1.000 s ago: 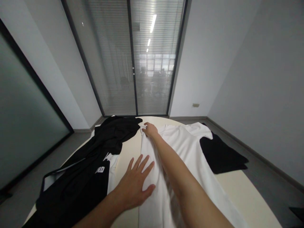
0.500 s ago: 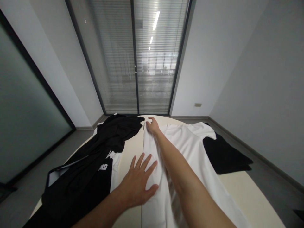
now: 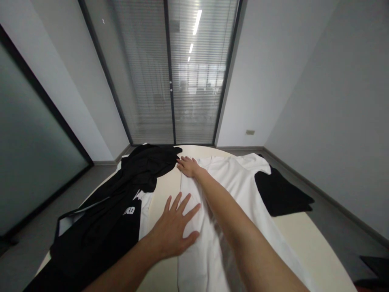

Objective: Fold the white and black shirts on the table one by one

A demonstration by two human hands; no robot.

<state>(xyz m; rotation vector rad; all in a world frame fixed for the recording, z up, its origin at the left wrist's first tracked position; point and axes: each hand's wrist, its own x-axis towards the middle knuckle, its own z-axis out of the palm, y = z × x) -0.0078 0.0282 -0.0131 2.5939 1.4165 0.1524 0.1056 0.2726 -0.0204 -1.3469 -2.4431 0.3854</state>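
Observation:
A white T-shirt (image 3: 234, 178) lies spread on the table, its left side folded inward along a straight edge. My left hand (image 3: 176, 227) rests with fingers spread across that folded edge, near the middle of the shirt's length. Farther away, my right hand (image 3: 187, 166) lies flat on the upper left corner of the shirt, fingers stretched to the left. My right forearm crosses over the shirt and hides part of it. Neither hand grips the cloth.
Rumpled black clothes (image 3: 121, 202) with white lettering cover the table's left side, with white cloth beneath them. Folded black cloth (image 3: 281, 192) sits at the right, partly under the shirt's sleeve. The pale table (image 3: 306, 233) has a rounded edge. Glass panels with blinds (image 3: 152, 81) stand beyond it.
My right hand has gone from pinching at the shirt's upper corner to lying flat on it. The left hand stays spread on the fold. The view has shifted slightly.

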